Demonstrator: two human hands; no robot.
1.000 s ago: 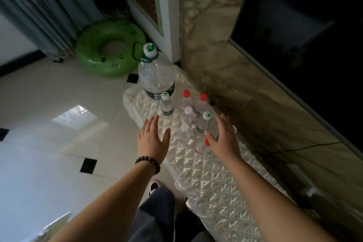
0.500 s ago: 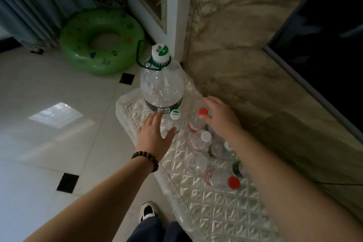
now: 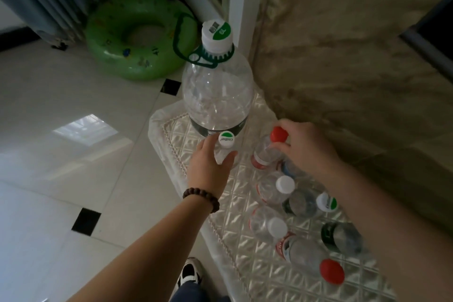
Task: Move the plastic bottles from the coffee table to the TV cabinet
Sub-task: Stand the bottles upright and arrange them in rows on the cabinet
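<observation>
Both hands have moved forward since a moment ago. Before, they were hovering flat and open above the little bottles. Now each one has reached a bottle at the far end of the bench (image 3: 245, 247), close to the big jug (image 3: 217, 95).

The left hand (image 3: 210, 167) is around the green-cap bottle (image 3: 226, 140), which stands just in front of the jug. Its fingers (image 3: 204, 146) curl round one side and the thumb presses the other side, so it looks like a grasp, though the bottle's body is mostly hidden.

The right hand (image 3: 306, 149) is at the red-cap bottle (image 3: 266, 152), which leans over. Its fingers (image 3: 282, 148) are pinched at the neck, just under the cap.

The other small bottles (image 3: 277, 191) stand or lie nearby on the shiny quilted cover, some touching each other.

I think the bottles are already on the TV cabinet, and the hands are only tidying them or setting them down. I cannot tell if these two are being put down or picked up.
</observation>
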